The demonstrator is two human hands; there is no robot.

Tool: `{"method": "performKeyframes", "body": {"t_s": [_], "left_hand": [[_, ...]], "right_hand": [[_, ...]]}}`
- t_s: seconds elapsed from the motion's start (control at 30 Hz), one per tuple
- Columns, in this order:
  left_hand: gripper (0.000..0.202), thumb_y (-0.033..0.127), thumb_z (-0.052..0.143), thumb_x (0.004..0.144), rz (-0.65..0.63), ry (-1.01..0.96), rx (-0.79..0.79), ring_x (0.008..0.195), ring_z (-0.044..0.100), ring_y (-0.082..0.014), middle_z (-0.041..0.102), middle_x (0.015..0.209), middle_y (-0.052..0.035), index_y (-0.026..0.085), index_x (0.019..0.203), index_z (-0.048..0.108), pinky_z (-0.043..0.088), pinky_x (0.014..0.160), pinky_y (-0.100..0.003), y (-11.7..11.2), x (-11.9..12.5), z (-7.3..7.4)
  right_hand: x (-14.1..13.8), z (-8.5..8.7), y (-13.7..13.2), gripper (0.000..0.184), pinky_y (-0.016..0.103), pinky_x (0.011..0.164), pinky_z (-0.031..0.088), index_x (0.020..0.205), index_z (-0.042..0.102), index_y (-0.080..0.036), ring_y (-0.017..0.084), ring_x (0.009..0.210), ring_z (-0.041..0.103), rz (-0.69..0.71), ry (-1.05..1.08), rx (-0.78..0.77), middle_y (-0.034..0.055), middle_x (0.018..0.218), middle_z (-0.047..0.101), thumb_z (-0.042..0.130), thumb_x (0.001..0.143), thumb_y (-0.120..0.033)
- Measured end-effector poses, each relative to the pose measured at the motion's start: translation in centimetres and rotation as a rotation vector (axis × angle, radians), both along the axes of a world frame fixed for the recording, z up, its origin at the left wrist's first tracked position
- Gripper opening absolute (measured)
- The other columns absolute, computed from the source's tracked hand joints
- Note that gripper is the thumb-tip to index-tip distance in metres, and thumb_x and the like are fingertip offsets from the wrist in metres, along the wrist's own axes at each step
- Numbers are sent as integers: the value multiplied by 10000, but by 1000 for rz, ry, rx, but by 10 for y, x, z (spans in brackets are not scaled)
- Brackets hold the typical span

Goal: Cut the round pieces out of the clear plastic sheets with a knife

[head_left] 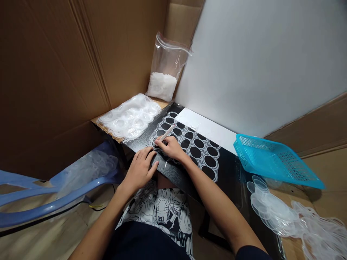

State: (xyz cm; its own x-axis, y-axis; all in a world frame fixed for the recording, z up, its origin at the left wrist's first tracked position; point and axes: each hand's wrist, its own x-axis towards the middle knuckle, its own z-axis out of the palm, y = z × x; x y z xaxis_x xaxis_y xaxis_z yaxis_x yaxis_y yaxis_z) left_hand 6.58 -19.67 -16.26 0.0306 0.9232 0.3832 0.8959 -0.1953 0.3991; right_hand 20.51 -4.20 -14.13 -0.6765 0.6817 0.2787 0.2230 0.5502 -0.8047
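A clear plastic sheet of round die-cut discs [195,147] lies on a black table [227,169]. My right hand [170,147] is closed on a thin pale stick [166,133], with its tip pressed down at the sheet's near left corner. My left hand [141,167] rests flat beside it, fingers stretched out and pressing on the sheet's edge and the table. Both hands are close together, almost touching.
A pile of clear sheets [131,117] lies at the left on cardboard. A zip bag of white pieces [165,72] leans in the corner. A blue mesh basket [273,160] stands at right, loose clear discs and scrap [282,213] in front of it. A blue plastic chair [54,191] stands at left.
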Motion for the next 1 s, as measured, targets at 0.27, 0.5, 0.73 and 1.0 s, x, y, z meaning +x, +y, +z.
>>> {"method": "performKeyframes", "body": {"t_s": [0.27,0.5,0.73,1.0], "left_hand": [[353,365,468,1046,-3,37,-19,1389,481,-304,549,1462,-147,182,1330,568,386,1166,-505,1,-1,-2],[348,358,462,1047,1,53,-14,1399,473,-299,547,1472,-148,183,1330,568,366,1168,-495,1,0,0],[364,342,455,1038,-10,91,-12,1387,485,-294,569,1471,-131,213,1363,557,355,1131,-496,4,1,2],[418,432,532,993,-27,113,-56,1362,502,-312,579,1460,-130,216,1351,554,348,1116,-521,17,-6,10]], "right_hand": [[0,0,0,239,342,971,504,912,791,-211,213,974,737,-30,24,20,46,1022,799,624,965,-373],[-1,1,-6,206,407,1108,353,900,792,-223,236,1126,689,-46,-126,132,41,1119,793,632,982,-323],[1,-1,-8,196,410,1066,330,933,779,-250,232,1058,695,-15,-134,199,29,1090,794,619,998,-345],[2,-1,-5,263,418,1019,276,1057,759,-244,232,1042,670,-71,-294,484,72,1117,792,497,1058,-275]]}}
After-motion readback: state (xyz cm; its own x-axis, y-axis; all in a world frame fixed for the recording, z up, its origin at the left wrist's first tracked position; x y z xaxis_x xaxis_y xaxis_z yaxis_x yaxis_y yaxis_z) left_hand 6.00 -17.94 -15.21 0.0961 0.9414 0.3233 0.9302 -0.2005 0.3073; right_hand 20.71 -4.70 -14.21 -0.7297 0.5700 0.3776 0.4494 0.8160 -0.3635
